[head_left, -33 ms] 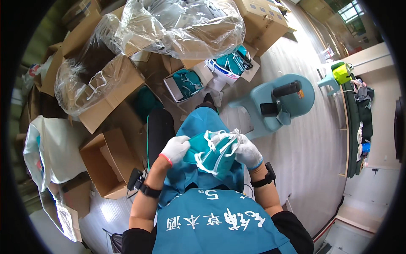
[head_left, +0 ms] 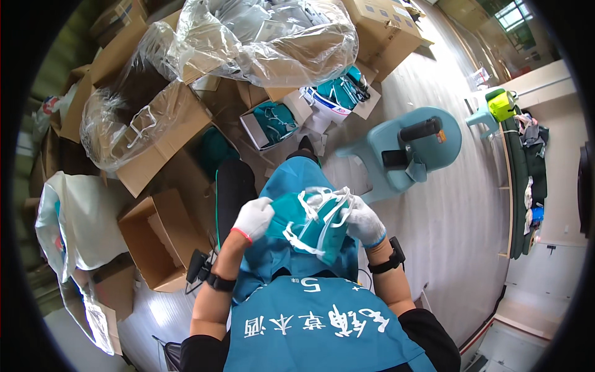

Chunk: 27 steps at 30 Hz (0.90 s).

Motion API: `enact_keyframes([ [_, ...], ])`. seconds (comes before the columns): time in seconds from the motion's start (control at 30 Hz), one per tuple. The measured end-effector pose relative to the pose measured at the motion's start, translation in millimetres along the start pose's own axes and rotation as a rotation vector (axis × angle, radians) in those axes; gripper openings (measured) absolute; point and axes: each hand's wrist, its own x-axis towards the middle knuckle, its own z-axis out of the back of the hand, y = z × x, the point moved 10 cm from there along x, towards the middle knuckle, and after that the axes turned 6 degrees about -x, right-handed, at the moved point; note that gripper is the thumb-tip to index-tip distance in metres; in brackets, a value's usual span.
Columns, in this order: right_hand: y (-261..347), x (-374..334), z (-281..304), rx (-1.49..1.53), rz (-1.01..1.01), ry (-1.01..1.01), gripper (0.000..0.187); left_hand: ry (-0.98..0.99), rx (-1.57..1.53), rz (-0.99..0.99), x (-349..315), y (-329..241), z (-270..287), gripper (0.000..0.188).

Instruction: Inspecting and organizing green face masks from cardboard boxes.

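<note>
White characters and a numeral cross the blue apron; the cardboard box's markings seem too small to read.

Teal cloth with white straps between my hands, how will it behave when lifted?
The teal cloth will probably flop, since it looks like soft fabric with uneven edges. Its white straps may swing or tangle, as they lie in loose loops across it.

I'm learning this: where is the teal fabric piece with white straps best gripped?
Probably the teal fabric piece is best pinched at its plain upper-left edge, from the left: white straps cross its middle, and the white-gloved right hand holds its right side.
</note>
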Motion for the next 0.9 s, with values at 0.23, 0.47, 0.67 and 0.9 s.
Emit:
enact_keyframes([
  [0.23,-12,9,-8,-0.594,-0.235,0.047,0.042,-0.894,0.891,-0.524,-68,-92,98,0.012],
  [0.47,-32,34,-42,-1.779,-0.045,-0.043,0.03,-0.733,-0.163,-0.359,-56,-73,139,0.023],
  [0.67,-52,28,-60,-1.806,0.072,0.184,0.023,-0.49,0.419,-0.3,-12,-53,88,0.03],
  [0.9,-43,13,-68,-1.794,0.257,0.078,0.025,-0.364,1.183,-0.497,52,-5,29,0.023],
])
